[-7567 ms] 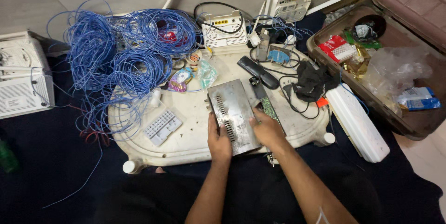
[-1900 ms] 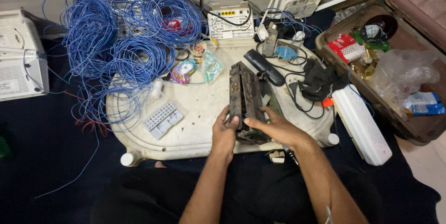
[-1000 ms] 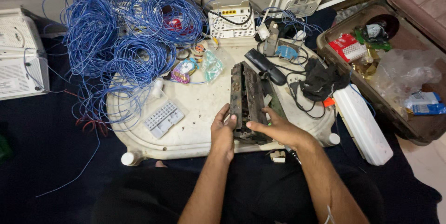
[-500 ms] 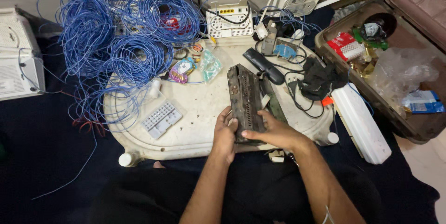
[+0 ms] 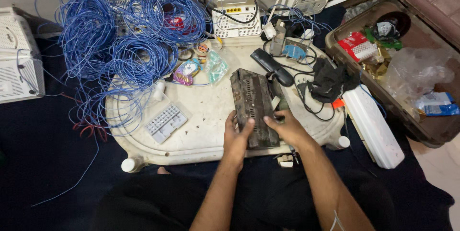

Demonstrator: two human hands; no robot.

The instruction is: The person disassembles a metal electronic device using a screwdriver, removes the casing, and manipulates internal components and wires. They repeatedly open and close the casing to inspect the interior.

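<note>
Hands grip a dark, dusty slotted box [image 5: 254, 107] near the front middle of the white worktop [image 5: 206, 130]. The left hand [image 5: 236, 137] closes on its near left edge, fingers curled over the top; the right hand [image 5: 286, 128] clamps the near right side. Half a second ago the box stood steeper on its edge; now it has tipped further, its broad vented face turned up toward the camera, so that side is open to view.

A tangle of blue cable [image 5: 110, 44] fills the far left, spilling off the worktop. Just left of the box lies a small clear tray [image 5: 165, 122] of plugs, apart from it. Beyond the box sit a white router [image 5: 236, 18], a black remote [image 5: 272, 66] and a black cloth [image 5: 330, 80] with cords, the remote and cords close against the box's far right side. An open case [image 5: 412, 63] of oddments lies right.
</note>
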